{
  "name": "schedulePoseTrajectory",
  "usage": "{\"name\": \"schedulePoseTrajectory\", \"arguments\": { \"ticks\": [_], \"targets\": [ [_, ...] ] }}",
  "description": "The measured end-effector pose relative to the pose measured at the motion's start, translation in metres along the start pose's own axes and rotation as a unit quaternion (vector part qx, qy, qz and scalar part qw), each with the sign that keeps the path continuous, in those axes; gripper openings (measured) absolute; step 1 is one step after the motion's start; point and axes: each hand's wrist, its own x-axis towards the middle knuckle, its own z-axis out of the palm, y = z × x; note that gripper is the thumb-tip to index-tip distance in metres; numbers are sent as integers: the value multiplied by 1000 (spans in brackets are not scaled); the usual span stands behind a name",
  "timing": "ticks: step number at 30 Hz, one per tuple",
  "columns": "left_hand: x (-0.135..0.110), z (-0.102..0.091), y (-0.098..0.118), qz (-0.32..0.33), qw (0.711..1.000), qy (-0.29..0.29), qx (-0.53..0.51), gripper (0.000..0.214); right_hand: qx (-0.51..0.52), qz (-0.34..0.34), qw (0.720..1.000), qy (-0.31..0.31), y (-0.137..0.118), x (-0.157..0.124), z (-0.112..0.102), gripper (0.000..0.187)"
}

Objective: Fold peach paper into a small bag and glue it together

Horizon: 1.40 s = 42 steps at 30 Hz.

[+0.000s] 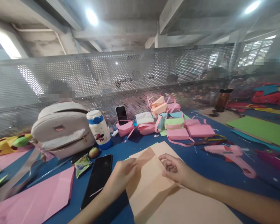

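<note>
A peach paper sheet (151, 183) with a folded flap lies in front of me on the blue table. My left hand (126, 172) has its fingers pressed together on the left edge of the folded part. On the opposite side, my right hand (177, 169) curls its fingers at the right edge, the thumb below the other fingertips, pinching the paper. Beneath the folded part, more peach paper spreads toward the front edge of the view. A black phone (98, 180) lies just left of my left hand.
Finished small paper bags (177, 133) stand along the perforated metal screen (135, 74). A pink glue gun (234, 155) lies at right, near green sheets (261, 129). Left are a white backpack (63, 133), a bottle (99, 129), a snack packet (82, 165) and pink paper (42, 199).
</note>
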Motion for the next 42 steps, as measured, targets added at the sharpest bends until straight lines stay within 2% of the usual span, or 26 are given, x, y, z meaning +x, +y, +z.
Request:
{"name": "schedulePoseTrajectory", "arguments": {
  "ticks": [3,6,10,12,13,14,16,18,20,22,23,25,27,29,33,37,39,42],
  "targets": [
    [4,-2,-1,-47,994,-23,-101,32,-17,-8,1000,10,-3,-3,0,33],
    [4,-2,-1,-70,968,-102,-219,30,-17,-18,1000,12,-7,-5,-1,31],
    [1,3,5,-57,953,-176,-241,28,-12,-24,1000,16,-12,-5,1,31],
    [-1,6,7,-40,958,-182,-218,25,-1,-14,1000,-3,-12,-5,3,32],
    [-1,6,8,-28,965,-164,-203,24,3,-5,1000,-2,-12,-4,3,33],
    [-2,4,9,-10,976,-127,-178,25,7,6,1000,10,-10,-3,3,35],
    [-2,-3,13,40,993,-6,-107,32,17,28,998,60,-7,-1,2,39],
    [-5,-15,20,94,990,106,-26,33,38,44,993,104,-6,0,0,44],
    [-9,-26,32,140,980,138,19,30,60,57,990,114,-6,1,-1,50],
    [-15,-30,44,191,973,116,63,29,57,68,991,98,-7,1,-2,52],
    [-18,-28,49,219,968,83,94,27,29,62,994,90,-8,1,-3,49],
    [-24,-17,54,250,954,12,162,25,-73,23,993,90,-9,-1,-6,35],
    [-27,-2,53,254,943,-31,213,21,-176,-31,978,111,-8,-2,-12,24],
    [-29,12,47,255,931,-59,253,18,-228,-60,963,133,-7,-2,-19,21],
    [-30,22,35,269,916,-42,295,17,-271,-53,949,155,-5,0,-28,10],
    [-27,16,28,268,910,-5,316,19,-308,-24,939,154,-1,2,-28,17],
    [-25,13,25,240,912,4,332,24,-311,-16,939,147,1,2,-27,17],
    [-22,12,21,145,918,-5,369,37,-292,-26,946,142,4,3,-29,17]
  ]
}}
